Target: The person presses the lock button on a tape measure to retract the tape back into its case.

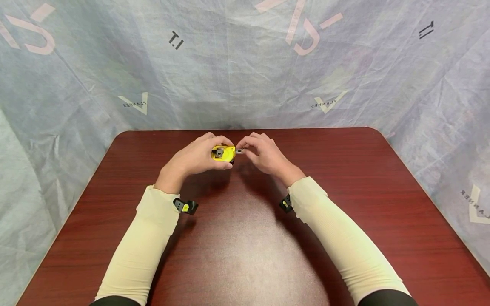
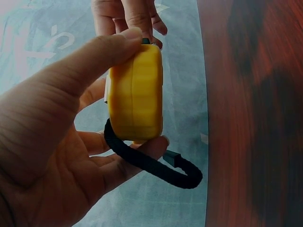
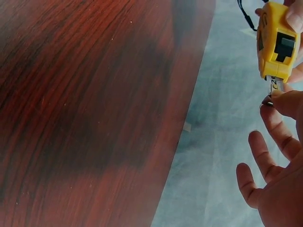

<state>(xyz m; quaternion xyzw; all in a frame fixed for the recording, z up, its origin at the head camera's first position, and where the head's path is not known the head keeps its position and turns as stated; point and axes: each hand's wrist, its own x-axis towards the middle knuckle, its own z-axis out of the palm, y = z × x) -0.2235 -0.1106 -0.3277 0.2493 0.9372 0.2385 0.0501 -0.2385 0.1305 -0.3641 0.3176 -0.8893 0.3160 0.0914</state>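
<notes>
A yellow tape measure (image 1: 226,154) is held up above the table's far half. My left hand (image 1: 197,156) grips its case, thumb on one side and fingers on the other. In the left wrist view a black wrist strap (image 2: 156,168) loops from the case's lower end. A short stretch of blade (image 3: 275,84) sticks out of the case mouth, beside a black lock button (image 3: 285,46). My right hand (image 1: 264,154) pinches the hooked end of the blade between thumb and forefinger, its other fingers spread apart in the right wrist view.
Beneath both hands lies a dark red wood-grain table (image 1: 245,238) with rounded far corners. A pale printed cloth (image 1: 229,76) hangs behind it and along both sides. Small black wrist cameras (image 1: 186,206) sit on cream sleeves (image 1: 337,238).
</notes>
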